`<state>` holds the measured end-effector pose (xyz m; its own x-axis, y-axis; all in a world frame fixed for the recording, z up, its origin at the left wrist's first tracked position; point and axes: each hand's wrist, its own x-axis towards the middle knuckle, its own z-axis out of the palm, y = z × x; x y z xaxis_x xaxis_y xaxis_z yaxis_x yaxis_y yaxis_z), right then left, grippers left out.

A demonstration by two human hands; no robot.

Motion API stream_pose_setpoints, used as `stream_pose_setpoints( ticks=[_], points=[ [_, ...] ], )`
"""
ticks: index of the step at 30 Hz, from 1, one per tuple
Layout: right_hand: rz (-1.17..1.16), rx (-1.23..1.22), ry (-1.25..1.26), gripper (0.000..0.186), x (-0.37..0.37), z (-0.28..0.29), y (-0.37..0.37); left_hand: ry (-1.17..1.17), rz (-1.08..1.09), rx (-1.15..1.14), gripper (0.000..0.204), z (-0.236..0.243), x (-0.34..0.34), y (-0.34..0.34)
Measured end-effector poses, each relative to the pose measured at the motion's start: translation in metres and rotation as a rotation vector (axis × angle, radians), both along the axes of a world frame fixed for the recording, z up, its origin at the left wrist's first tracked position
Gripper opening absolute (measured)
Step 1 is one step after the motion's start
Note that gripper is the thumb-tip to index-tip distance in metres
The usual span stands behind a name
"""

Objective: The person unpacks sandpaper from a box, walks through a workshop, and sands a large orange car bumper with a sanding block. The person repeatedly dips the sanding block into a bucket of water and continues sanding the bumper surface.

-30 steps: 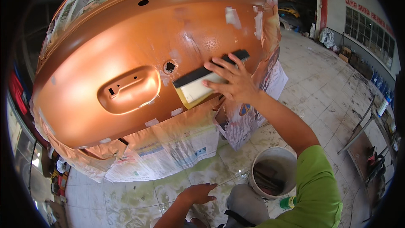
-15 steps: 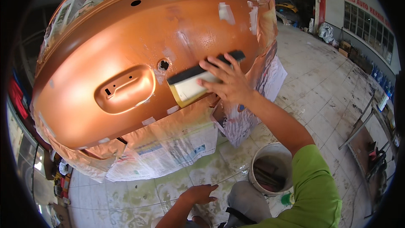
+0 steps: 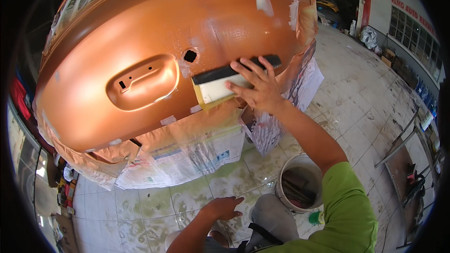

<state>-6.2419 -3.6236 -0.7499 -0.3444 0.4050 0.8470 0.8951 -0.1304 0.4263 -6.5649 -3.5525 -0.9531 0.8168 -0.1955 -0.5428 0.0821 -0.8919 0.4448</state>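
My right hand [image 3: 257, 84] is closed around a long sanding block [image 3: 218, 89], white with a black edge and yellowish sandpaper along its left end and underside. The block lies against the lower right part of an orange car panel [image 3: 145, 28], just below a round hole. Left of that hole the panel has an oval recess [image 3: 143, 82]. Pale patches and wet-looking streaks mark the paint around the block. My left hand [image 3: 225, 208] hangs low beside my knee, its fingers stretched out and holding nothing.
Newspaper and paper masking [image 3: 183, 161] hang below the panel. A white bucket [image 3: 280, 182] with dark objects inside stands by my right knee, and a green container [image 3: 317, 218] sits beside it. The tiled floor [image 3: 206, 185] is wet. A metal-framed rack [image 3: 398, 152] stands at right.
My right hand has slid the sanding block lower on the panel, away from the round hole and nearer the bottom edge. The whole view has shifted slightly. My left hand stays low with fingers out.
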Motion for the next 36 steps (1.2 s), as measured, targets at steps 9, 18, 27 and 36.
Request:
stream_pose_setpoints(
  ticks=[9,18,27,36],
  points=[
    [0.092,0.092,0.036,0.045,-0.038,0.101,0.052,-0.001,0.04,-0.003,0.073,0.019,0.005,-0.009],
    [0.031,-0.05,-0.057,0.047,-0.04,0.075,0.035,-0.081,0.009,0.029,0.071,0.013,0.004,-0.006],
    [0.06,-0.021,-0.015,0.04,-0.053,0.032,0.04,-0.05,0.056,0.043,0.073,0.014,-0.002,-0.002],
    [0.112,-0.079,-0.155,0.046,-0.079,0.107,0.076,0.054,-0.032,0.014,0.073,0.019,0.015,-0.029]
  ],
)
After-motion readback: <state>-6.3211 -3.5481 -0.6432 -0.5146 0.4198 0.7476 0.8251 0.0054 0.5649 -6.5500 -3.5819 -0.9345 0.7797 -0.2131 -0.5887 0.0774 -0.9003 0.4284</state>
